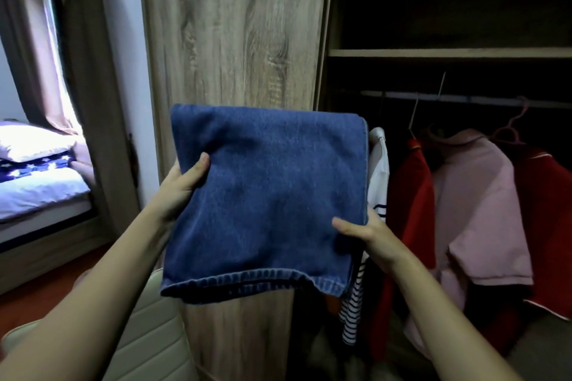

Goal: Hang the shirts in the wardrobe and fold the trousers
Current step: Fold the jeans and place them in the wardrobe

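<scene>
Wardrobe (235,25) right, shirts (476,195) hung. Folded jeans (266,195) centre frame, gripped by left hand (182,182) at left edge, right hand (368,235) lower right; thumbs on top, fingers hidden beneath.

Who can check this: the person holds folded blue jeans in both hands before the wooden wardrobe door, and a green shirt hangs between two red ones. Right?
One slip: the head view shows a pink shirt, not green, hanging between the two red shirts. The left hand and right hand do hold the folded jeans before the wardrobe door.
</scene>
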Tool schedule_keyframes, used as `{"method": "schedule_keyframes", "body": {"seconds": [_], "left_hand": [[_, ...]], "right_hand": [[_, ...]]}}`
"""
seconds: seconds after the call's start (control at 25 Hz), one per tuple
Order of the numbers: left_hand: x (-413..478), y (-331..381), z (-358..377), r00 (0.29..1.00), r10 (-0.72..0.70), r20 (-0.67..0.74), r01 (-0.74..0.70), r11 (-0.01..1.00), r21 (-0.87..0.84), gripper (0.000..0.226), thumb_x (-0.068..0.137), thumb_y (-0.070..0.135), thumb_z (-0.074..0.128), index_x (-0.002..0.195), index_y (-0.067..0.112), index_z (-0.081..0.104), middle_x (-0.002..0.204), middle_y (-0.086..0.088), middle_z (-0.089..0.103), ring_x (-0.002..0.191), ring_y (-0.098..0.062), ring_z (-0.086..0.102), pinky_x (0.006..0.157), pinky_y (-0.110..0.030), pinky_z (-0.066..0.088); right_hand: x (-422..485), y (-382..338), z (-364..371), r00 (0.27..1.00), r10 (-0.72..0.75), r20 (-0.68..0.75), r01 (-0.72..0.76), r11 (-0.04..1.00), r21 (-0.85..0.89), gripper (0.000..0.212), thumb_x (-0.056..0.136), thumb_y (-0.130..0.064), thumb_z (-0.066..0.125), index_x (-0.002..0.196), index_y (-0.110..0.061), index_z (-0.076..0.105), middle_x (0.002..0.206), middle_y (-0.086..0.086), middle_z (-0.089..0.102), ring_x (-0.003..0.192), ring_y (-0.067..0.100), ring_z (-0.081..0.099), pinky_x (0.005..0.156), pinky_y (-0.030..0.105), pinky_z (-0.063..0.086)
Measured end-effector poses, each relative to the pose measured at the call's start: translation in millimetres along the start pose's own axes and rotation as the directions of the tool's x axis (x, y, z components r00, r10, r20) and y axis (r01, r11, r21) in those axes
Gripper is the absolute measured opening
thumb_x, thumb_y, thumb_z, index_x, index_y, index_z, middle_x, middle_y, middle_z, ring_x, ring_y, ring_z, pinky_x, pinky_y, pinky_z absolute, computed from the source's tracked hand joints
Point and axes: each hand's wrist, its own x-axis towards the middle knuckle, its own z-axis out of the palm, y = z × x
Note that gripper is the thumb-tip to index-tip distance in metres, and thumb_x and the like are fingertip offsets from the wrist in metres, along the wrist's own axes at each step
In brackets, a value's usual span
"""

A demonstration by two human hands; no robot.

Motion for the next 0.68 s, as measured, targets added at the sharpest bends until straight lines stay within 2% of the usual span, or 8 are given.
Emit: {"method": "schedule_keyframes", "body": {"seconds": [0.08, 0.16, 0.24, 0.32, 0.4, 0.48, 0.6, 0.68], "left_hand": [[-1, -2, 7, 0.999, -0.028, 0.039, 0.028, 1.0, -0.001, 0.076, 0.065, 0.05, 0.076, 0.128, 0.015, 0.052, 0.108, -0.003, 0.07, 0.099, -0.019, 0.067, 0.069, -0.026, 0.055], [1, -1, 13, 0.997, -0.058, 0.048, 0.054, 0.995, 0.085, 0.05, 0.084, 0.04, 0.06, 0.125, 0.013, 0.052, 0.104, -0.001, 0.069, 0.092, -0.011, 0.068, 0.067, -0.021, 0.054], [5, 4, 18, 0.994, -0.107, 0.035, 0.099, 0.98, 0.171, 0.033, 0.093, 0.036, 0.051, 0.117, 0.015, 0.056, 0.102, 0.0, 0.068, 0.082, -0.004, 0.069, 0.063, -0.018, 0.053], [8, 7, 16, 0.98, -0.181, 0.078, 0.165, 0.971, 0.172, 0.039, 0.084, 0.041, 0.062, 0.111, 0.012, 0.061, 0.106, -0.007, 0.069, 0.082, -0.011, 0.07, 0.066, -0.023, 0.054], [6, 5, 10, 0.967, -0.201, 0.159, 0.188, 0.977, 0.097, 0.071, 0.055, 0.045, 0.084, 0.111, 0.007, 0.062, 0.109, -0.014, 0.068, 0.089, -0.023, 0.069, 0.069, -0.03, 0.056], [0, -4, 13, 0.962, -0.17, 0.213, 0.157, 0.985, 0.076, 0.091, 0.039, 0.043, 0.09, 0.116, 0.008, 0.058, 0.112, -0.014, 0.067, 0.097, -0.027, 0.067, 0.075, -0.034, 0.057], [-3, -19, 38, 0.981, -0.058, 0.184, 0.044, 0.996, 0.081, 0.075, 0.064, 0.036, 0.082, 0.129, 0.017, 0.049, 0.119, -0.006, 0.066, 0.107, -0.023, 0.064, 0.085, -0.038, 0.053], [7, -16, 62, 0.991, 0.002, 0.137, -0.013, 0.996, 0.083, 0.055, 0.077, 0.026, 0.075, 0.126, 0.018, 0.052, 0.114, -0.003, 0.068, 0.102, -0.02, 0.066, 0.08, -0.036, 0.053]], "right_hand": [[10, -9, 3, 0.993, -0.024, -0.112, 0.032, 0.997, 0.068, 0.07, 0.051, -0.034, 0.088, 0.112, -0.015, 0.06, 0.105, 0.0, 0.072, 0.099, 0.019, 0.067, 0.075, 0.026, 0.055], [17, -15, 7, 0.967, -0.062, -0.247, 0.082, 0.994, 0.073, 0.044, 0.07, -0.019, 0.079, 0.111, -0.014, 0.062, 0.107, 0.004, 0.071, 0.097, 0.021, 0.068, 0.078, 0.032, 0.054], [19, -15, 8, 0.943, -0.107, -0.315, 0.122, 0.992, 0.029, 0.035, 0.079, -0.013, 0.07, 0.111, -0.02, 0.06, 0.111, 0.002, 0.069, 0.098, 0.017, 0.068, 0.082, 0.033, 0.054], [18, -15, 8, 0.939, -0.126, -0.32, 0.138, 0.99, 0.013, 0.034, 0.081, -0.014, 0.068, 0.112, -0.023, 0.058, 0.112, 0.0, 0.067, 0.098, 0.015, 0.067, 0.083, 0.031, 0.055], [17, -15, 3, 0.929, -0.123, -0.35, 0.141, 0.99, 0.024, 0.03, 0.083, -0.013, 0.066, 0.11, -0.022, 0.059, 0.112, 0.0, 0.067, 0.097, 0.014, 0.067, 0.08, 0.028, 0.056], [18, -22, -5, 0.911, -0.132, -0.389, 0.158, 0.987, 0.035, 0.03, 0.082, -0.014, 0.066, 0.111, -0.021, 0.061, 0.112, 0.0, 0.068, 0.098, 0.015, 0.067, 0.082, 0.029, 0.056], [16, -33, -18, 0.884, -0.184, -0.429, 0.189, 0.981, -0.032, 0.034, 0.081, -0.013, 0.067, 0.114, -0.019, 0.059, 0.109, -0.002, 0.068, 0.098, 0.015, 0.067, 0.08, 0.024, 0.056], [15, -48, -29, 0.849, -0.239, -0.472, 0.198, 0.971, -0.135, 0.031, 0.081, -0.013, 0.069, 0.109, -0.021, 0.06, 0.107, -0.004, 0.068, 0.096, 0.014, 0.066, 0.074, 0.019, 0.054]]}}
